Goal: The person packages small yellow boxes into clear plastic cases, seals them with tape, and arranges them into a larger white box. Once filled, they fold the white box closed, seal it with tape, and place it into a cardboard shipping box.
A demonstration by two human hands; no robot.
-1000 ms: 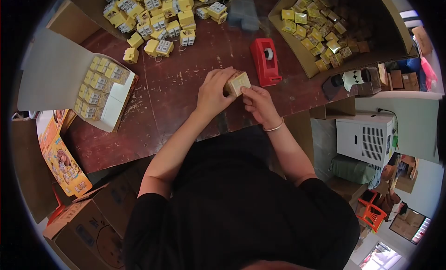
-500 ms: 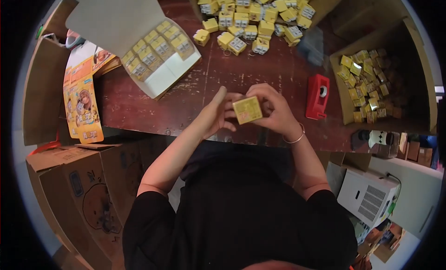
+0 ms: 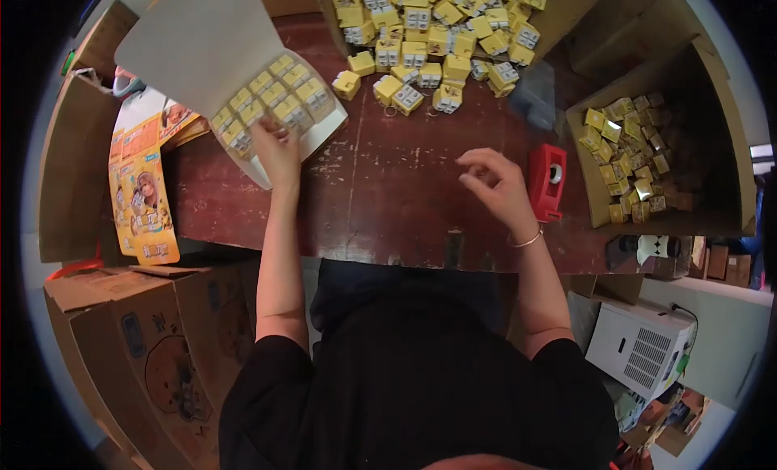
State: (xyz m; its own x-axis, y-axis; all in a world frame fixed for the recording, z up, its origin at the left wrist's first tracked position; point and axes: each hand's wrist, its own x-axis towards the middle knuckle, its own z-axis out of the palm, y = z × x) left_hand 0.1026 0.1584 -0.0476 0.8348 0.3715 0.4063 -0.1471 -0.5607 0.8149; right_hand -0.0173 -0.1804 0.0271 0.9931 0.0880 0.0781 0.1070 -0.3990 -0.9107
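Note:
My left hand (image 3: 278,152) reaches into the white carton (image 3: 328,138) at the left, its fingers closed down at the front of the rows of small yellow boxes (image 3: 289,110). A small yellow box seems to be in those fingers, mostly hidden under the hand. The carton's lid (image 3: 202,49) stands raised behind. Above the table's front part, my right hand (image 3: 495,183) is empty, its fingers loosely curved and the thumb apart. It is just left of a red tape dispenser (image 3: 548,183).
Yellow-and-white cube keychains (image 3: 437,41) spill from a cardboard box at the back. Another cardboard box (image 3: 720,146) at the right contains small yellow boxes (image 3: 623,154). Orange printed sheets (image 3: 146,195) hang over the left table edge. Crumpled clear plastic (image 3: 536,98) lies near the back.
My hands held a small yellow box together at the table's middle and have parted. The left went up and left to the white carton; the right moved slightly right and no longer holds the box.

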